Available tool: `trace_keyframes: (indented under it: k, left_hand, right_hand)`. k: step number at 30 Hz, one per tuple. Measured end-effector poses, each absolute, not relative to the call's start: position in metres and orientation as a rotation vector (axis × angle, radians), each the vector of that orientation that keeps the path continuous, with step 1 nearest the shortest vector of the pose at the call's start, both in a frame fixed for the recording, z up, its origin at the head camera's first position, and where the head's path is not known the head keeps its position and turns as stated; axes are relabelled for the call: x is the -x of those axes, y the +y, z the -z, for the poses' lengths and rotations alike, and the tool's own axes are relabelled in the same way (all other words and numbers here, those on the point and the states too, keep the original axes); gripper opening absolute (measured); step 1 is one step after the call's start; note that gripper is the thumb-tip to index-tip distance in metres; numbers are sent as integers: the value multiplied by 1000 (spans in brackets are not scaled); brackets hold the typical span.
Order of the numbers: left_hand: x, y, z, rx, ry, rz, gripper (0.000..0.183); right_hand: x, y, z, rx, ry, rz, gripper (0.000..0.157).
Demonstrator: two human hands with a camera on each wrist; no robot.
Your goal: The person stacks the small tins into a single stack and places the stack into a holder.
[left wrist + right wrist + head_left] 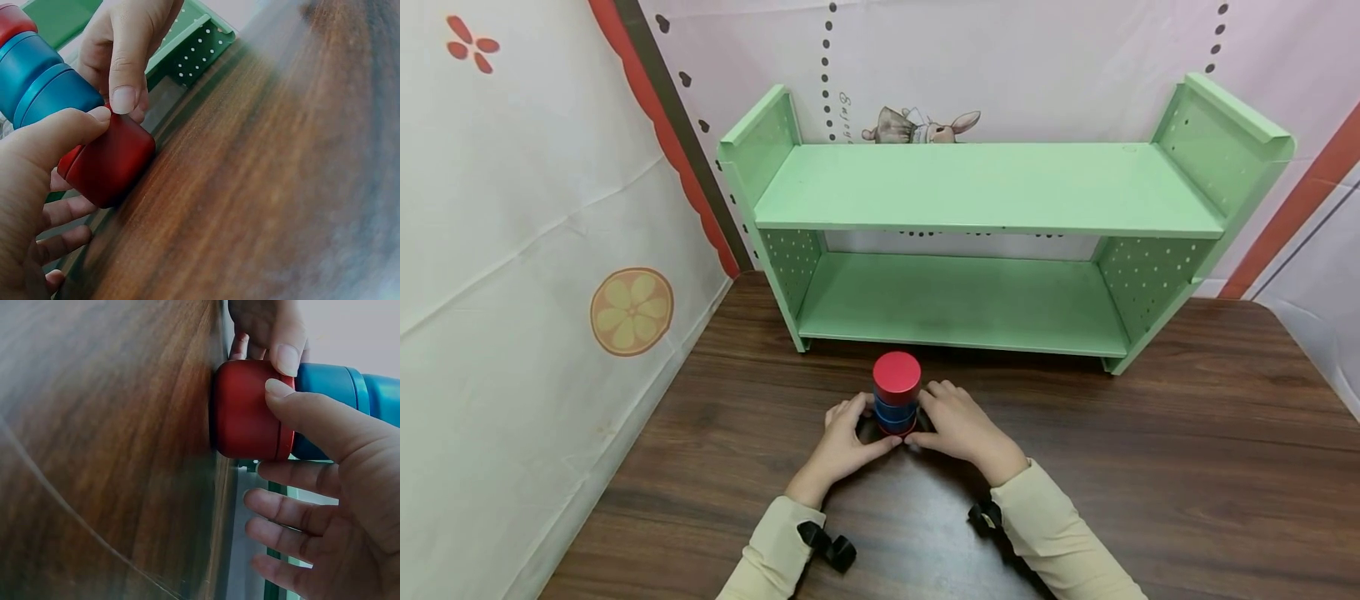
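Head view: a stack [894,412] of red and blue round canisters stands upright on the dark wooden table [1225,433], between the two hands.
Left hand [838,446]: it holds the lower red canister [250,409] from its left side, thumb at the front, fingers spread behind.
Right hand [958,423]: it holds the same canister from the other side, in a similar curve; its thumb tip is close to the left thumb tip.
Blue middle [895,410]: it sits just above the thumbs, under the red top [897,372].
Green shelf [970,300]: beyond both hands, near the stack.
Black straps [827,546]: at the wrists, by pale sleeves [1060,525].
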State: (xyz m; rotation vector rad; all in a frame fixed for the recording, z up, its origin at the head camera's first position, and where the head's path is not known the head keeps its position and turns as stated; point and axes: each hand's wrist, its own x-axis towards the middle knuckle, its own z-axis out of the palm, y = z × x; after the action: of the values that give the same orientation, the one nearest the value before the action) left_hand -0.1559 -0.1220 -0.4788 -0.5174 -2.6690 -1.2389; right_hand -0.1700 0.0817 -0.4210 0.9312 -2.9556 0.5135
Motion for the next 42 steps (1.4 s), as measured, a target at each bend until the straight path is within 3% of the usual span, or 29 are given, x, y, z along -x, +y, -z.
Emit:
trace_keyframes:
  k: [42]
  left_hand:
    - [157,-106,464,660,-2824,1144,43]
  right_hand:
    - [164,98,422,-907,-2938,-535,55]
